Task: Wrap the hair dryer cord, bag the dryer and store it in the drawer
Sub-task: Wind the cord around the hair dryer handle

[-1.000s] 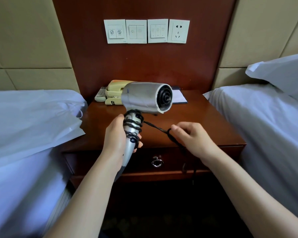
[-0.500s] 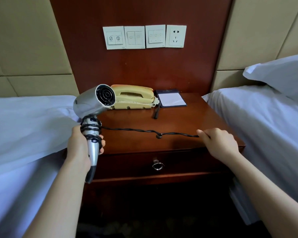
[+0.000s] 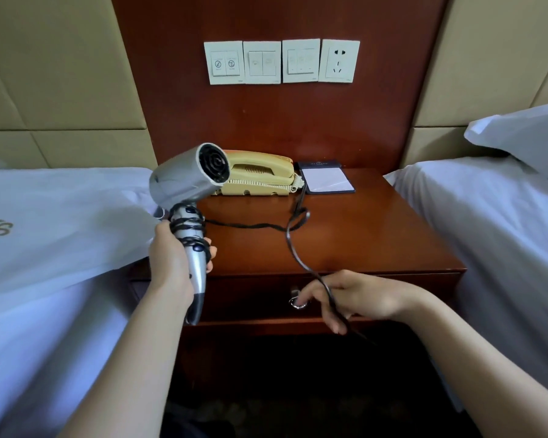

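Note:
My left hand (image 3: 171,263) grips the handle of the silver hair dryer (image 3: 187,181), held upright at the nightstand's left edge with its nozzle facing me. Several turns of the black cord (image 3: 244,225) are wound round the handle. The loose cord runs right across the nightstand top, loops near the phone and drops to my right hand (image 3: 355,298), which holds it loosely between the fingers in front of the shut drawer (image 3: 253,298). A white bag (image 3: 60,222) with a gold logo lies on the left bed.
A yellow telephone (image 3: 260,177) and a notepad (image 3: 328,180) sit at the back of the wooden nightstand (image 3: 377,241). The drawer has a metal ring pull (image 3: 298,303). White beds flank the nightstand, with a pillow (image 3: 525,134) on the right one. Switches and a socket (image 3: 339,61) are on the wall.
My right hand has dropped from the nightstand's right edge to the drawer front, letting the taut cord go slack and loop. The dryer stays at the left in my left hand.

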`<action>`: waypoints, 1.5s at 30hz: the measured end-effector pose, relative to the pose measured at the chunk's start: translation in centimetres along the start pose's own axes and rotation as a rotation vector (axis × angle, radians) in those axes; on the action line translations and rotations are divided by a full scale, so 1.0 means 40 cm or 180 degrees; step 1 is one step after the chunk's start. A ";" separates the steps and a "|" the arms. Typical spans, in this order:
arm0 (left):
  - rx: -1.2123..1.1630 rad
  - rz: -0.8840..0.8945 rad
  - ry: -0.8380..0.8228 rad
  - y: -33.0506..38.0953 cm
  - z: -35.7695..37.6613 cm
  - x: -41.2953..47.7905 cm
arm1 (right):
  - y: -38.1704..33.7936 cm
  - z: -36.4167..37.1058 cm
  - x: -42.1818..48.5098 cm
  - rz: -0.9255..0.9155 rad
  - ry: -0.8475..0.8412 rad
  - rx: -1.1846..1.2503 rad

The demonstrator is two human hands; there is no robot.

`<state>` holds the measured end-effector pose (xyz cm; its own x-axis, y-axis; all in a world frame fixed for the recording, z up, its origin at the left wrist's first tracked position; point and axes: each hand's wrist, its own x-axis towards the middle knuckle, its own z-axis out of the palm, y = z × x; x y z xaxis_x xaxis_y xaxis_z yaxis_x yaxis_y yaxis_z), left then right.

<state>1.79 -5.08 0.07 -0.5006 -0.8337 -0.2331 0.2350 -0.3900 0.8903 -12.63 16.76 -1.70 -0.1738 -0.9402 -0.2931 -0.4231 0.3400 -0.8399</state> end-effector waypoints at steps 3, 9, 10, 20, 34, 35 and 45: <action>0.0161 0.0012 0.0023 -0.015 0.030 -0.003 | -0.015 0.001 0.004 -0.0371 0.0093 0.1441; 0.0408 -0.0095 -0.0148 -0.028 0.053 -0.014 | -0.010 -0.017 0.011 -0.0017 0.1326 0.2305; 0.0494 -0.0049 -0.0161 -0.029 0.059 -0.020 | -0.008 -0.016 0.013 -0.0022 0.1483 0.2246; 0.0800 0.0064 -0.0377 -0.049 0.085 -0.051 | 0.000 -0.042 0.004 -0.0416 0.2893 0.1358; -0.0208 -0.0293 -0.0537 0.003 0.022 -0.028 | 0.037 -0.106 -0.071 0.1211 0.2476 -0.1811; -0.0259 -0.0334 -0.0581 0.004 0.022 -0.030 | 0.042 -0.101 -0.069 0.1331 0.2146 -0.1925; -0.0365 -0.0730 -0.1101 -0.023 0.059 -0.066 | 0.016 -0.038 -0.033 0.0193 -0.0140 -0.0113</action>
<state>0.92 -1.60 0.78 -0.7960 -0.5478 -0.2575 0.1665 -0.6071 0.7770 -14.02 18.28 -1.16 -0.1611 -0.9176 -0.3634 -0.4443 0.3962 -0.8035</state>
